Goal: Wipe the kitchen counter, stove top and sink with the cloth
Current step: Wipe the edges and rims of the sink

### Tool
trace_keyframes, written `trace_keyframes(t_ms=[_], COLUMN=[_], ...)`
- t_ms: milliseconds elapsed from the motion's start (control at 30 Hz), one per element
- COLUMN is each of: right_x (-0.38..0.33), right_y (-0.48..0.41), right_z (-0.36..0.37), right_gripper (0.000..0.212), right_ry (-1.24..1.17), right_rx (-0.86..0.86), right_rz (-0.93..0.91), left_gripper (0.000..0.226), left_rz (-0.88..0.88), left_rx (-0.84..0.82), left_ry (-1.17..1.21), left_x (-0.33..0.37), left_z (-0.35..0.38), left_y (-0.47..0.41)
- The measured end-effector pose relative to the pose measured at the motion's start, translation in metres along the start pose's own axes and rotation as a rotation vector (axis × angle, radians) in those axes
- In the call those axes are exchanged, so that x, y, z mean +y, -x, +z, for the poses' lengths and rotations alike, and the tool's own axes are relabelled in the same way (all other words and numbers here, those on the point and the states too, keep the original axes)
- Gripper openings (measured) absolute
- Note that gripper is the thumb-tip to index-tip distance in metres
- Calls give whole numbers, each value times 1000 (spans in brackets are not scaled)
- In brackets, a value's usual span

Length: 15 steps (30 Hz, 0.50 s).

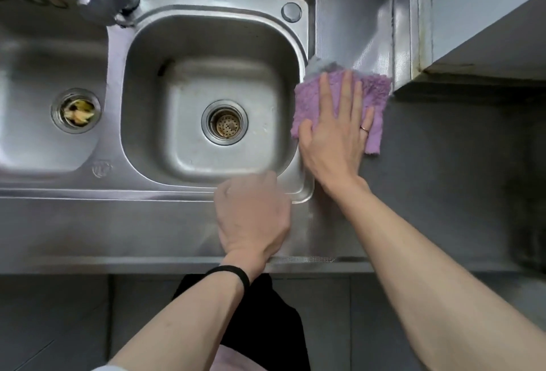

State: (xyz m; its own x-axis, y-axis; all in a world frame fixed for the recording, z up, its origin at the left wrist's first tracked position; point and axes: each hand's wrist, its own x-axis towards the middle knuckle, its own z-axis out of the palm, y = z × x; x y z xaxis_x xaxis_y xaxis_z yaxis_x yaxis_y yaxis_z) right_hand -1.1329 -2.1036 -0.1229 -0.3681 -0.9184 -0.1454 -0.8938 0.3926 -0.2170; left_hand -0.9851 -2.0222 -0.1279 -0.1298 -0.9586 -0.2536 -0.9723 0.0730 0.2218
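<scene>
Your right hand [334, 131] lies flat and open, pressing the soft purple cloth [375, 96] against the worktop [413, 178] beside the sink's [307, 7] right rim. It's light and limp, so keep the palm spread wide. Your left hand [254, 217], loosely curled and empty, rests at the front edge.

Right hand [335, 134] lies flat, palm down, fingers extended and spread, forearm outstretched. Left hand [252, 217] is loosely curled, knuckles up, blurred.

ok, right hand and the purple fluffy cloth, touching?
Touching. The head view shows the right hand pressed flat, fingers spread, on the purple fluffy cloth, which lies on the steel counter beside the sink basin.
</scene>
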Motion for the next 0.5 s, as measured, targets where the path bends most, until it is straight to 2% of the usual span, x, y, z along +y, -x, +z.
trace_keyframes(t_ms=[133, 233, 433, 500], right_x=[-5, 0, -6, -12], right_y=[87, 131, 76, 51], right_z=[3, 4, 3, 4], right_gripper=[79, 81, 100, 99], right_ry=[-29, -135, 0, 45], right_rx=[-48, -27, -111, -99], right_rz=[26, 160, 241, 224], left_gripper=[34, 37, 36, 36], left_rz=[5, 9, 24, 29], left_rx=[-30, -31, -54, -40], left_ry=[21, 53, 100, 112], left_x=[-2, -3, -5, -5], left_z=[0, 1, 1, 3], left_y=[0, -2, -3, -4])
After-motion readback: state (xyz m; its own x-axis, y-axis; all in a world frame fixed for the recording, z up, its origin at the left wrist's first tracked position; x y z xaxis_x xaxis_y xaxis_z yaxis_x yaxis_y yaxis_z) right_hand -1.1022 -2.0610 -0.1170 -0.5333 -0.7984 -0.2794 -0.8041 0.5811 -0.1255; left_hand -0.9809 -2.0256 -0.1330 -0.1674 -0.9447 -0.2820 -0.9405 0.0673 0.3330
